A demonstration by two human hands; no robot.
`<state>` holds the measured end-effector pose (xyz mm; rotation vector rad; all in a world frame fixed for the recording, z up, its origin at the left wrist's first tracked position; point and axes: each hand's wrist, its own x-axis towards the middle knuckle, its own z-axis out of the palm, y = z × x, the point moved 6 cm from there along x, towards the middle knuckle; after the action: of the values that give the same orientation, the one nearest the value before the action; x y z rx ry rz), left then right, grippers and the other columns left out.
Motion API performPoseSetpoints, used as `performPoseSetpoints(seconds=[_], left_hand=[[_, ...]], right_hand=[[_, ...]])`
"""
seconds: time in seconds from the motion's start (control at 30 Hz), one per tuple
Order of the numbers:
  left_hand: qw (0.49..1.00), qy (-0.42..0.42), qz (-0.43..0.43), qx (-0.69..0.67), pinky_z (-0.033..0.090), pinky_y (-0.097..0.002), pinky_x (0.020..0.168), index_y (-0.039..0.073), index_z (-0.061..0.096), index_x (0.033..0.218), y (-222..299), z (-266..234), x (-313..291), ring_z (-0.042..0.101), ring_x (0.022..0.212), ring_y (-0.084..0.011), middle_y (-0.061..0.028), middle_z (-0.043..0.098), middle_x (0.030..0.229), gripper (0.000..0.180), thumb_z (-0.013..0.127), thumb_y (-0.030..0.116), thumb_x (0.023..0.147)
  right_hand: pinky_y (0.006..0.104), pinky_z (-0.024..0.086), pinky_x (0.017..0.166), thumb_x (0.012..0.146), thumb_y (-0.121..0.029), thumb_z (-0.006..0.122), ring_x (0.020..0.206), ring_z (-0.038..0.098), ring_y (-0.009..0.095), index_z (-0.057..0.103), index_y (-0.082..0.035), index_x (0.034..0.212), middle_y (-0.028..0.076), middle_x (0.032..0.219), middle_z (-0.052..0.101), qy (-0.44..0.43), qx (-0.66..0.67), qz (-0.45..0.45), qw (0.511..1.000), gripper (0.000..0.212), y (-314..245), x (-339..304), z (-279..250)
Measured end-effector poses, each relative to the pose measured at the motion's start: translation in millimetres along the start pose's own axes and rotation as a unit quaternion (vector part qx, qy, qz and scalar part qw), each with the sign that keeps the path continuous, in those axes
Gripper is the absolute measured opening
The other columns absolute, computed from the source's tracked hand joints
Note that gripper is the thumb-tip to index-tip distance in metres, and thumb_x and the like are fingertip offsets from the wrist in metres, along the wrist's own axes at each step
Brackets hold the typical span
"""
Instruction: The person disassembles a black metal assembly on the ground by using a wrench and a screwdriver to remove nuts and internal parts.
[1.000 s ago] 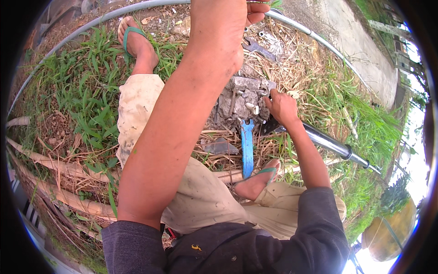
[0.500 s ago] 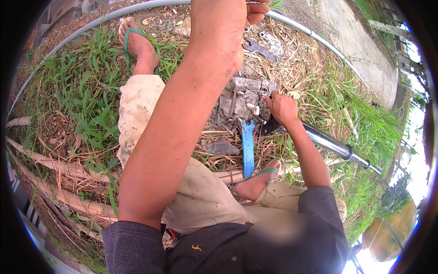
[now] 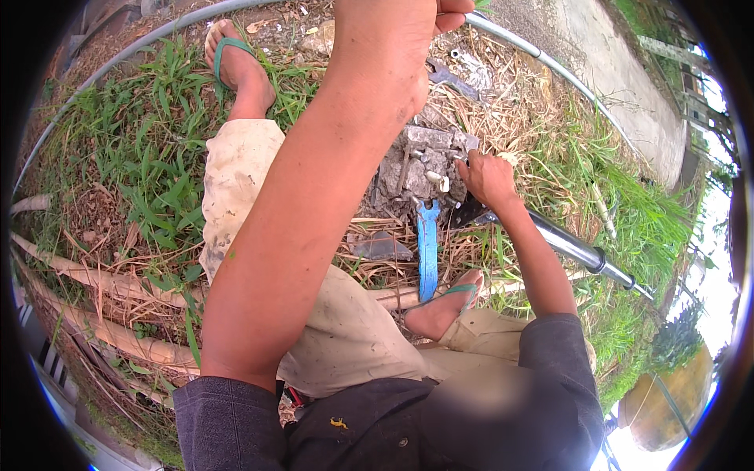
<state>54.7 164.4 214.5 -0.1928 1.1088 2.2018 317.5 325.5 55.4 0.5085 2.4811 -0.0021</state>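
My left forearm reaches up across the view, and my left hand [image 3: 400,20] is largely cut off by the top edge. Its visible fingers are bent; whatever they close on is out of sight. My right hand [image 3: 491,180] is at the right side of a rough grey concrete block [image 3: 389,184], fingers curled round something small that they hide. Several metal bolts [image 3: 424,155] stick out of the block. A blue flat bar with a notched end, like an open-ended wrench [image 3: 427,251], leans from the block toward me. Below my right wrist lies a shiny metal tube [image 3: 569,247] with a black end.
A grey notched tool [image 3: 453,81] lies on the dry grass beyond the block. A grey pipe [image 3: 196,17] curves across the far side. My sandalled feet [image 3: 236,67] are on either side of the block. Bamboo poles [image 3: 118,330] lie at left, a concrete path [image 3: 620,86] at right.
My left hand has moved slightly up and right, further out of view. My right hand stays at the block with little shift; the whole view has moved a little.
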Motion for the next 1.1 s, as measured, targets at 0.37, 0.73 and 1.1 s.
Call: performPoseSetpoints(seconds=[0.37,0.73,1.1], left_hand=[[1.0,0.015,-0.016,0.014,0.054,-0.0286,0.073,0.0,0.067,0.108,4.5,0.7,-1.2,0.066,0.08,-0.0156,-0.0087,0.071,0.092,0.021,0.053,0.014,0.1],[0.999,-0.017,0.041,0.005,0.053,-0.0289,0.075,-0.001,0.065,0.109,6.2,0.5,-14.6,0.066,0.082,-0.0162,-0.0094,0.07,0.093,0.022,0.052,0.014,0.101],[0.999,-0.021,0.037,0.0,0.053,-0.0287,0.074,-0.002,0.065,0.109,5.0,2.8,-14.4,0.066,0.081,-0.0164,-0.0097,0.07,0.094,0.021,0.053,0.012,0.1]], right_hand=[[0.0532,0.058,0.076,0.103,-0.049,0.051,0.083,0.073,0.041,0.068,0.0,0.095,0.024,0.089,0.073,-0.027,0.015,0.039,0.999,0.052,-4.9,-0.6,-7.1],[0.0543,0.055,0.072,0.102,-0.051,0.054,0.08,0.071,0.044,0.068,0.002,0.088,0.026,0.083,0.071,0.039,0.063,0.098,0.992,0.056,8.3,-4.5,13.5],[0.0561,0.056,0.074,0.101,-0.047,0.057,0.081,0.071,0.045,0.065,0.003,0.096,0.027,0.088,0.071,0.041,0.04,0.051,0.997,0.051,8.3,-5.0,27.7]])
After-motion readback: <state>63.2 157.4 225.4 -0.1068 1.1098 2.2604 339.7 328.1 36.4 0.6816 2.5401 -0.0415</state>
